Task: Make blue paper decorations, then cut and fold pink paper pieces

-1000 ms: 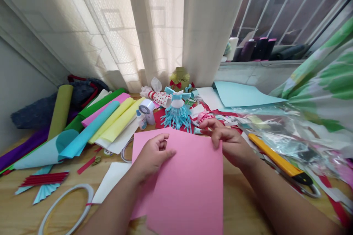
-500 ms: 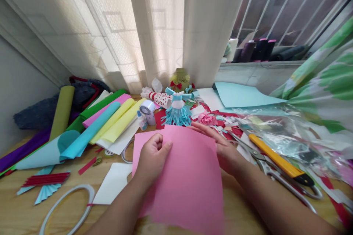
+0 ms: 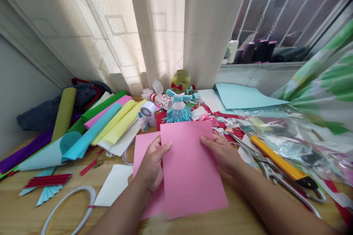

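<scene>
A pink paper sheet (image 3: pixel 190 176) is held up between both hands, tilted above the wooden table. My left hand (image 3: pixel 153 163) pinches its left edge, thumb on the front face. At its upper right edge, my right hand (image 3: pixel 220 150) grips it with the thumb in front and the fingers behind. A second pink sheet (image 3: pixel 142 147) lies behind, partly hidden by the first sheet and my left hand. Just beyond the held paper stands a blue fringed paper figure (image 3: pixel 178 108), with a pink crumpled paper piece (image 3: pixel 207 117) to its right.
Rolled coloured papers (image 3: pixel 96 123), a glue bottle (image 3: pixel 142 122) and a tape ring (image 3: pixel 68 205) are on the left. Scissors (image 3: pixel 266 165), a yellow cutter (image 3: pixel 281 158), plastic wrapping (image 3: pixel 289 136) and scraps lie on the right. Curtains (image 3: pixel 162 25) hang behind.
My right hand has closed onto the sheet's right edge, its thumb now on the front. The sheet's lower end has lifted and its top has levelled.
</scene>
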Action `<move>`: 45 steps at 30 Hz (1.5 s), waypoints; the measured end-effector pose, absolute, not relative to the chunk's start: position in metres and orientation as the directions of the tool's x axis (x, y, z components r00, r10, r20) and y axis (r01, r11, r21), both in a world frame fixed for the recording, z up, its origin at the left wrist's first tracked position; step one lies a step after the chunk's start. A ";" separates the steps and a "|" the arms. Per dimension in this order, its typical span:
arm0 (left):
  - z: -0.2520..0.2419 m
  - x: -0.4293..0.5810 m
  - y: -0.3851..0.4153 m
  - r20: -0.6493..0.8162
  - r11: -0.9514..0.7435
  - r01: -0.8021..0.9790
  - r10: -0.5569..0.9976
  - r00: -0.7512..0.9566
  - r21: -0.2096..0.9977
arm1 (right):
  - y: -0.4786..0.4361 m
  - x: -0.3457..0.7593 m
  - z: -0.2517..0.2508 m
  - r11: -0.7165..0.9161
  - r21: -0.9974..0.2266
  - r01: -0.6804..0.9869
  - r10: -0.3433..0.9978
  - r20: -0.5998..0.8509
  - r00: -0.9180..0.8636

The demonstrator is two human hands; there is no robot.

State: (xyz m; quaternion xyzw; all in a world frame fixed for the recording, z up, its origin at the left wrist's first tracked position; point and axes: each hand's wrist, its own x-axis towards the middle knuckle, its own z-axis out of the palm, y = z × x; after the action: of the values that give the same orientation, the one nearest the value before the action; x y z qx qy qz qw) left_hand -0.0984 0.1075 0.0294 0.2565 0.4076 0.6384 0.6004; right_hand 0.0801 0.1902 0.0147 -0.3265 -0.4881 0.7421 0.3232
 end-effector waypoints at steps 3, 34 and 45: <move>0.027 -0.100 0.106 -0.237 0.168 -0.626 0.971 -0.028 0.762 | 0.191 0.081 0.016 -0.314 -0.936 -0.160 0.799 -0.169 -0.578; 0.021 -0.112 0.111 -0.218 0.240 -0.354 0.971 0.102 0.904 | 0.207 0.096 0.021 -0.127 -0.988 -0.082 0.795 -0.052 -0.604; 0.022 -0.114 0.109 -0.203 0.215 -0.419 0.976 0.073 0.882 | 0.208 0.099 0.017 -0.086 -0.996 -0.016 0.762 -0.055 -0.645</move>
State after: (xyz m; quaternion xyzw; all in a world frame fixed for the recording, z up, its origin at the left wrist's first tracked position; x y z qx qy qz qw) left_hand -0.1136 0.1088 0.0218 0.3294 0.4233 0.5330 0.6544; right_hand 0.0988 0.2079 0.0170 -0.3054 -0.6108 0.6705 0.2899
